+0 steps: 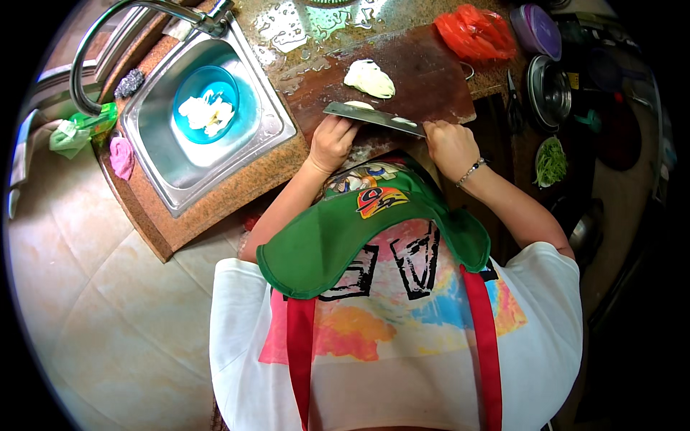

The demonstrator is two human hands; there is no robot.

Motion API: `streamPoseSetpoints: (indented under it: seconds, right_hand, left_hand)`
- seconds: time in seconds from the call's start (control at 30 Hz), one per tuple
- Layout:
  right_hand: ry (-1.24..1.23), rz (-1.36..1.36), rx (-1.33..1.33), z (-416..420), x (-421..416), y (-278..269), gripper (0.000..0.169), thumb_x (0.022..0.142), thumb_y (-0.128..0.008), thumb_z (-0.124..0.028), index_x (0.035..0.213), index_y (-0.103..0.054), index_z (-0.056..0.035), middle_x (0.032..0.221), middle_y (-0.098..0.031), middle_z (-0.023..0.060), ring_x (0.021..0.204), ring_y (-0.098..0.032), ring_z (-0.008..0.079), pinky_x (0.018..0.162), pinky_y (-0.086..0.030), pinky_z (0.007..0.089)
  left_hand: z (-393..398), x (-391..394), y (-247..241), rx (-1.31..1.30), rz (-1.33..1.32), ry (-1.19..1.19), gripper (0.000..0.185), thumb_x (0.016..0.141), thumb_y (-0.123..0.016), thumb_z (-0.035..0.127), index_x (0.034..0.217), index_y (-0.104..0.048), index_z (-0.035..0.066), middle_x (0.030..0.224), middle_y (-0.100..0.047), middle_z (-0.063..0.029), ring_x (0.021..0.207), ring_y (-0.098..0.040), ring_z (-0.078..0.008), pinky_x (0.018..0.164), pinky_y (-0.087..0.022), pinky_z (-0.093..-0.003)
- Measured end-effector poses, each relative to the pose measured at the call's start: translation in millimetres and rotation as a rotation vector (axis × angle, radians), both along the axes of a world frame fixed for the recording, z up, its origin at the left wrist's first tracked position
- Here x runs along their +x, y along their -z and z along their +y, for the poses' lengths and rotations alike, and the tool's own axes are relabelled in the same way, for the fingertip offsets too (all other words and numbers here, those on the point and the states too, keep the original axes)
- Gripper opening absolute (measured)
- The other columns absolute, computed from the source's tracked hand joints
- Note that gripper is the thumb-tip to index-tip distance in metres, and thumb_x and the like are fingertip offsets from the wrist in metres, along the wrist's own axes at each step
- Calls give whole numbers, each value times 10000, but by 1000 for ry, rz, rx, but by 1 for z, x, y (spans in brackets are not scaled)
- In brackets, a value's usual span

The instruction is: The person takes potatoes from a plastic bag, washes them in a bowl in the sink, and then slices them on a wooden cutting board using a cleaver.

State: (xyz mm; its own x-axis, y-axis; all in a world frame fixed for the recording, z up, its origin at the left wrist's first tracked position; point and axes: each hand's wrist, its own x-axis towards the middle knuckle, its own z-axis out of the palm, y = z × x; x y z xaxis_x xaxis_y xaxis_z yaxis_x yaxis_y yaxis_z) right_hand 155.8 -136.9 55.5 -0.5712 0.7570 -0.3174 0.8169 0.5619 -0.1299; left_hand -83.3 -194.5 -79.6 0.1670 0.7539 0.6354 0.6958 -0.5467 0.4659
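Note:
My right hand [452, 146] is closed around the handle end of a cleaver [377, 118], whose broad blade lies across the near part of a dark wooden cutting board [426, 70]. Beside the blade's left end is my left hand [332, 141], its fingers bent near a pale vegetable piece [358, 105] that the blade partly covers. Whether those fingers grip the piece cannot be told. A small pale slice [404, 121] sticks to the blade or lies on it. Farther back on the board sits a larger pale green-white vegetable piece [370, 79].
At the left, a steel sink [161, 183] holds a blue bowl [180, 126] with white pieces, under a curved faucet [81, 59]. A red plastic bag [474, 33] touches the board's back right. Rightward are scissors [515, 108], metal bowls [550, 91] and a dish of shredded greens [551, 161].

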Motion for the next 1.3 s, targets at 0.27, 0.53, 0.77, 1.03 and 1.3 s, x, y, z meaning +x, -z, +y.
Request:
streamPoseSetpoints:
  seconds: [0.27,0.53,0.77,1.03,1.3]
  right_hand:
    - [-5,25,16,14,-40,58,82,825,-579,-95,800,-638,-44,809,-685,175,742,-700,351,654,-565,459]
    - [-24,-1,9,4,-6,7,47,817,-593,-80,801,-627,-52,770,-662,167,711,-683,369,640,-554,464]
    - [-42,12,-22,10,-23,35,52,810,-603,-94,797,-632,-53,785,-674,165,724,-689,361,644,-553,472]
    - [-37,49,-22,8,-20,22,77,823,-578,-94,780,-623,-47,773,-666,163,711,-681,367,644,-548,474]
    - [-46,5,-8,6,-18,24,78,821,-577,-91,779,-629,-49,787,-674,166,716,-686,362,643,-553,466]
  left_hand:
    - [1,-1,-4,-59,12,7,275,716,-613,53,970,-712,13,1026,-653,-90,908,-627,-265,785,-541,-372]
    - [-7,-3,10,-38,13,3,273,689,-609,51,940,-707,4,957,-653,-91,889,-634,-283,816,-550,-368]
    - [-2,-3,-2,-23,18,5,318,705,-606,54,999,-711,-1,1012,-656,-94,922,-630,-282,816,-551,-368]
    - [-8,-4,0,-35,30,0,300,711,-599,59,983,-713,3,1041,-649,-98,943,-629,-288,840,-546,-374]
    - [-6,-5,1,-35,31,6,315,694,-599,72,983,-714,20,1023,-640,-89,936,-624,-277,814,-550,-361]
